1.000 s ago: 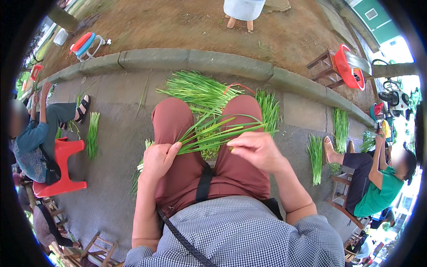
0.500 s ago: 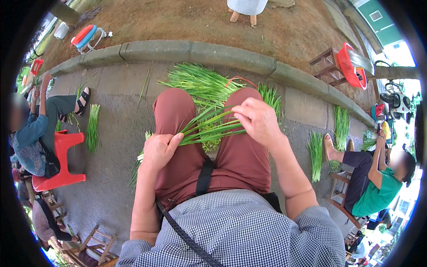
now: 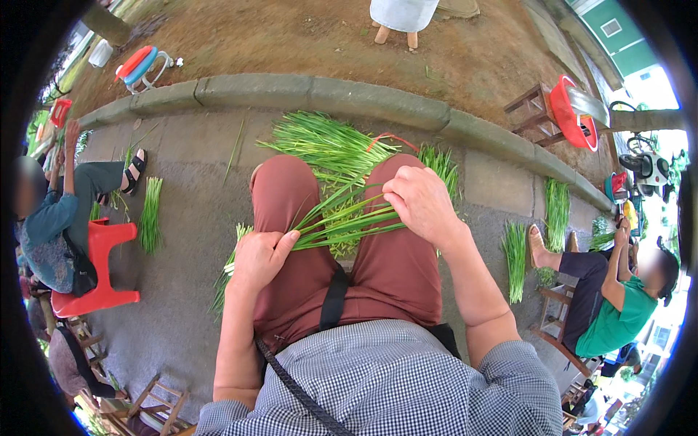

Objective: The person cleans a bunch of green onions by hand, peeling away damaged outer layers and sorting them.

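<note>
Over my lap lies a bunch of long green chives (image 3: 342, 231), its leaves fanning out to the right. My left hand (image 3: 256, 258) is closed around its base end, thumb on top, above my left thigh. The fingertips of my right hand (image 3: 427, 200) pinch thin leaf tips above my right knee. White stem ends and more chives (image 3: 220, 291) show beside my left hand; whether they belong to the held bunch, I cannot tell. On the ground past my knees is a large pile of chives (image 3: 323, 145) with a red strap (image 3: 396, 138) near it.
Leaf scraps (image 3: 347, 240) show between my knees. A stone kerb (image 3: 363, 94) crosses beyond the pile. At left, a person sits on a red plastic stool (image 3: 109, 269); at right, a person in green (image 3: 618, 320) sits on a wooden chair. Chive bundles (image 3: 514, 261) lie near both.
The whole view has shifted slightly, so the scene sits a little lower. My left hand keeps its grip, and my right fingers still pinch leaf tips, with the leaves slightly rearranged.
</note>
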